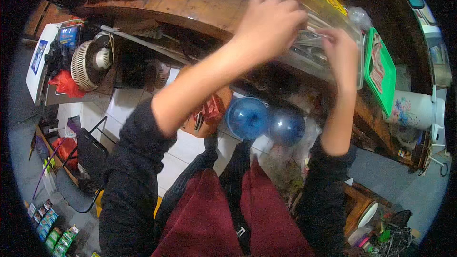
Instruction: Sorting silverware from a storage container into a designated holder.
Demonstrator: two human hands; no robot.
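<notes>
A curled left hand (273, 16) and half-closed right hand (340, 52), grips unclear, meet over a clear bin (359, 62) on the bench (200, 12); snagging could tip it.

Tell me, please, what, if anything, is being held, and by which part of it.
It cannot be told: the left hand and right hand are blurred over the clear bin.

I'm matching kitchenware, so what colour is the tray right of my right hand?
The tray is bright green, best seen in the head view.
</notes>
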